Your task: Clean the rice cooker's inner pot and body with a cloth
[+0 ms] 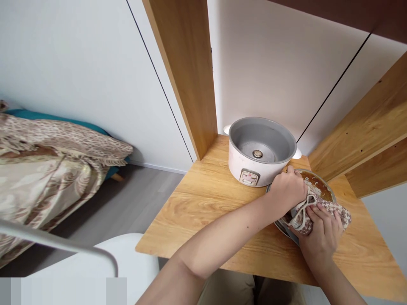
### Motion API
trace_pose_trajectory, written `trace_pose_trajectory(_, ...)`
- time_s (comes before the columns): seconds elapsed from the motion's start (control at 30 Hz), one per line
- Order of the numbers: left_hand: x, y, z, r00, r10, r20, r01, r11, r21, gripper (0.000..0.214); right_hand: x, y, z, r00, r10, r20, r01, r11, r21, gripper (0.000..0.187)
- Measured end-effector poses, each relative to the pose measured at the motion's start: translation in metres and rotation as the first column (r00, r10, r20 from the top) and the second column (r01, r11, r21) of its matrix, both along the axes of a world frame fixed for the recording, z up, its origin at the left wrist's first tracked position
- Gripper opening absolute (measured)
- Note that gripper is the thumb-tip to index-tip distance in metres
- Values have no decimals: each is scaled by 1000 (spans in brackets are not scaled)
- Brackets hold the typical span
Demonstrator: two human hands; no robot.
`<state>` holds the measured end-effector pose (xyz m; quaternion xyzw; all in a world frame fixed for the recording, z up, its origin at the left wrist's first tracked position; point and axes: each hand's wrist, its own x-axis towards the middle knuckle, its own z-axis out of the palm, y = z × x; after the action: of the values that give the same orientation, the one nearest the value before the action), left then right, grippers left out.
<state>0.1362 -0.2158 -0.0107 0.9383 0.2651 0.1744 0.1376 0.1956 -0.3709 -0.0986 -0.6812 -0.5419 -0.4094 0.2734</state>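
Left arm [227, 239] fronts a cooker's [267, 170] illegible label [249, 177], right hand [322, 237] pressing cloth [340, 212].

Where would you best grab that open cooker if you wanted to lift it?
Probably by its two white side handles, coming in from both sides at once. They stick out opposite each other, and the cooker stands upright. The left hand is close to one handle, making that side tighter.

Pale walls [79, 63] stand over a grey floor [152, 186] — at left a draped bed or couch [51, 178], nearer a white chair [136, 256], rightward a wooden table [187, 203].
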Motion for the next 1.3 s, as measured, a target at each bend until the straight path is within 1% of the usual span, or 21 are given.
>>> trace_pose_trajectory(0.07, 0, 0, -1, 1000, 4, 1, -4, 1000, 5, 41, -1, 0, -1, 999, -41, 26, 41, 999, -25, 44)
trace_pose_trajectory(0.17, 1, 0, -2, 1000, 9, 4, -9, 1000, 20, 42, -2, 0, -1, 994, -95, 51, 98, 994, -55, 56)
trace_pose_trajectory(0.23, 1, 0, -3, 1000, 12, 2, -12, 1000, 25, 42, -1, 1, -2, 996, -81, 37, 82, 996, -37, 52)
trace_pose_trajectory(0.33, 1, -1, -2, 1000, 16, -10, -16, 1000, 21, 41, 1, 1, -4, 1000, -27, 7, 27, 999, 19, 39)
trace_pose_trajectory(0.4, 1, -1, -2, 1000, 14, -7, -14, 1000, 28, 40, 1, 1, -5, 1000, -18, 2, 18, 1000, 25, 37)
trace_pose_trajectory(0.57, 1, 0, -5, 1000, 16, 16, -17, 998, 59, 40, -3, 1, -7, 993, -108, 36, 109, 994, -24, 40)
trace_pose_trajectory(0.67, 2, 0, -7, 1000, 14, 21, -15, 997, 70, 41, -2, 1, -8, 997, -73, 6, 73, 997, -5, 35)
trace_pose_trajectory(0.73, 2, 0, -7, 1000, 12, 21, -14, 998, 68, 41, -1, 1, -8, 999, -53, 3, 53, 999, 7, 36)
trace_pose_trajectory(0.93, 1, -1, -5, 1000, 9, 18, -10, 997, 79, 41, -3, 2, -13, 992, -115, 45, 114, 993, 13, 51)
trace_pose_trajectory(1.17, 0, -2, -3, 1000, 10, 8, -11, 998, 63, 41, -1, 0, -16, 998, -66, -4, 66, 997, 39, 38)
trace_pose_trajectory(1.3, -1, -2, -4, 1000, 10, 2, -10, 998, 60, 42, -2, 1, -16, 996, -87, 22, 86, 996, 31, 43)
